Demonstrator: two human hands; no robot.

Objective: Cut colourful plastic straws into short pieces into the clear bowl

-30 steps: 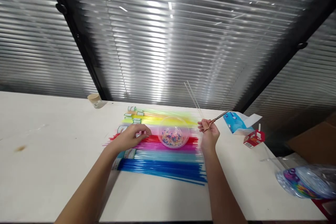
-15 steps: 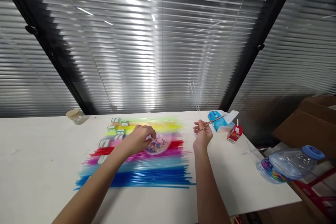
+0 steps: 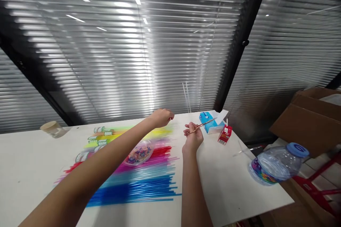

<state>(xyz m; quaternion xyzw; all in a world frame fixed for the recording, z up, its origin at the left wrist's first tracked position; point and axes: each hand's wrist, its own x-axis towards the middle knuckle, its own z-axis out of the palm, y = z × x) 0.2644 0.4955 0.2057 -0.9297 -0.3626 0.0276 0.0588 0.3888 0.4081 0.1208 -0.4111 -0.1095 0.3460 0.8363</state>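
My left hand (image 3: 163,117) is raised over the far end of the yellow straws (image 3: 157,132), its fingers pinched together. Anything between those fingertips is too small to make out. In my right hand (image 3: 194,137) are copper-coloured scissors (image 3: 204,124), blades pointing to the upper right. Two thin clear straws (image 3: 187,95) rise just beyond this hand; whether it grips them too I cannot tell. A clear round bowl (image 3: 150,149) of small mixed-colour pieces rests on the straws, partly behind my left forearm. Red straws (image 3: 162,153) and blue straws (image 3: 149,188) lie across the table.
Beyond my right hand sit a blue tissue pack (image 3: 209,123) and a red drink carton (image 3: 225,134). A large plastic bottle (image 3: 277,165) stands at the table's right edge, with a cardboard box (image 3: 298,120) past it. A lidded cup (image 3: 54,129) is at the far left.
My left hand has left the bowl and moved up and to the right, closer to my right hand. The right hand still holds the scissors. The view has turned slightly to the right.
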